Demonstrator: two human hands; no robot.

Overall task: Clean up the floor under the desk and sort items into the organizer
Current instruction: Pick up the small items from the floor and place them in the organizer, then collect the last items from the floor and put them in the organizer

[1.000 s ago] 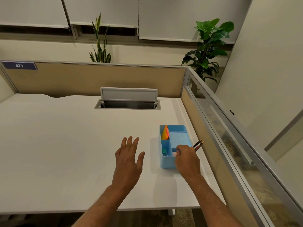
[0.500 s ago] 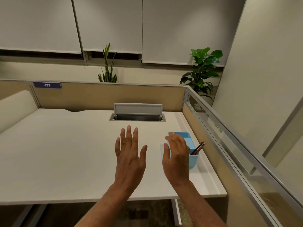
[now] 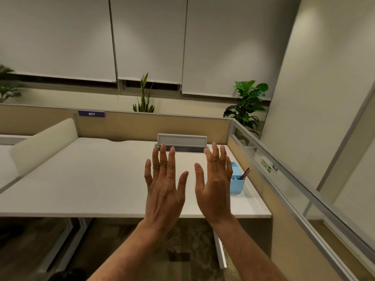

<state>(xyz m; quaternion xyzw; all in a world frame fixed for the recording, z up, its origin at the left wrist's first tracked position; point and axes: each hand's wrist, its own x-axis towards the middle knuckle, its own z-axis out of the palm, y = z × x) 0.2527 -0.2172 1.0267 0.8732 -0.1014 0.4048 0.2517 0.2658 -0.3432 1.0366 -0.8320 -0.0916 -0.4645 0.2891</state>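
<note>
A light blue desk organizer (image 3: 237, 184) stands near the right edge of the white desk (image 3: 91, 179), with pencils (image 3: 245, 173) sticking up from its near right compartment. My left hand (image 3: 165, 185) and my right hand (image 3: 215, 185) are both raised above the desk, backs toward me, fingers spread, holding nothing. My right hand covers the organizer's left part. A strip of patterned floor (image 3: 188, 236) shows under the desk between my forearms, with a dark patch (image 3: 179, 256) on it that I cannot identify.
A cable tray with its grey lid (image 3: 182, 139) up sits at the back of the desk. Tan partitions (image 3: 129, 124) and a glass side panel (image 3: 284, 179) enclose it. White desk legs (image 3: 220, 250) stand below. A cream divider (image 3: 42, 145) is at left; plants stand behind.
My right hand left the organizer and rose, fingers spread, beside my left hand. The view pulled back and tilted up, so the floor under the desk now shows.
</note>
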